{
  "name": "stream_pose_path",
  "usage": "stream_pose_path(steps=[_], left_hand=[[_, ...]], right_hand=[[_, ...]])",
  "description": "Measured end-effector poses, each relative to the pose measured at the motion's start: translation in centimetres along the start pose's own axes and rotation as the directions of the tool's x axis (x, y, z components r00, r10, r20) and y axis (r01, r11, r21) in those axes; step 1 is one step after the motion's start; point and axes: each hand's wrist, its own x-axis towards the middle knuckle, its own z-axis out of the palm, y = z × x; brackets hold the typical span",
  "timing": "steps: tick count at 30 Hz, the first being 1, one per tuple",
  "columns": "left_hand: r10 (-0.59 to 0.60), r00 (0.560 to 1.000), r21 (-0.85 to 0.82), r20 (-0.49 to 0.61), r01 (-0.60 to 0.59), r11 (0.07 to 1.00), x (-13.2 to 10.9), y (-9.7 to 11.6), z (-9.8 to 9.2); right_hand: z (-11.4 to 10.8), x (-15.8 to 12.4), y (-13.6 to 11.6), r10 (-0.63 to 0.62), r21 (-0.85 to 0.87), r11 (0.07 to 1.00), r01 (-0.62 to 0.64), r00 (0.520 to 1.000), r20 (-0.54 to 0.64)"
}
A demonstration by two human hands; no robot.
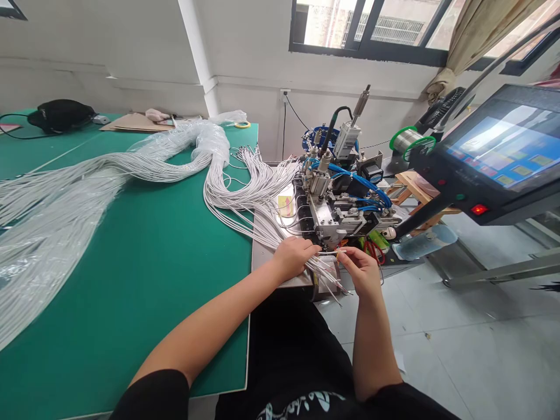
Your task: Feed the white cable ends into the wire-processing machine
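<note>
My left hand (294,255) is closed over a bunch of thin white wires (245,192) at the table's right edge, their ends fanning out below the hand. My right hand (361,269) pinches a single white wire (331,253) that runs between both hands, right in front of a small metal machine (341,201) with blue hoses. The wires trail back over the green table (144,274) into a large bundle in clear plastic (65,198).
A touchscreen panel (503,154) on an arm stands to the right. A solder wire spool (405,139) sits behind the machine, red-handled scissors (373,249) at its base. A black bag (59,115), cardboard and a tape roll (242,124) lie far back. Grey floor at right.
</note>
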Motion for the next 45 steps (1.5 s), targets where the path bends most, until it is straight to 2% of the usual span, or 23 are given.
stream_pose_path(steps=[7,14,16,20,24,32,38,45], left_hand=[[0.001,1.000,0.005,0.013,-0.001,1.000,0.0,0.0,-0.1],[0.015,1.000,-0.001,-0.019,-0.015,1.000,0.0,0.0,0.0],[0.021,0.997,-0.011,-0.069,-0.022,1.000,0.1,0.1,-0.1],[0.030,0.983,-0.030,-0.178,-0.036,0.999,0.2,0.2,-0.2],[0.039,0.982,-0.016,-0.187,-0.043,0.999,-0.1,0.0,0.1],[0.066,0.980,0.028,-0.186,-0.062,0.998,-0.2,0.2,-0.1],[0.017,0.983,0.029,-0.183,-0.012,1.000,0.1,0.6,-0.6],[-0.001,0.987,0.066,-0.160,0.012,0.998,0.2,0.6,-0.6]], right_hand=[[0.1,0.1,-0.1,-0.006,-0.019,1.000,0.006,1.000,0.000],[0.2,0.1,-0.1,-0.017,-0.054,0.998,0.017,1.000,-0.013],[0.3,0.2,0.0,-0.028,-0.044,0.999,0.026,0.998,-0.050],[0.6,0.5,0.5,-0.017,0.060,0.998,0.029,0.980,-0.197],[0.9,0.6,0.9,0.013,0.125,0.992,0.021,0.963,-0.268],[0.9,0.6,0.5,-0.043,-0.030,0.999,0.038,0.980,-0.194],[0.9,0.7,0.2,-0.012,-0.017,1.000,0.010,0.992,-0.126],[0.6,1.0,-0.5,0.104,0.142,0.984,-0.110,0.993,0.046]])
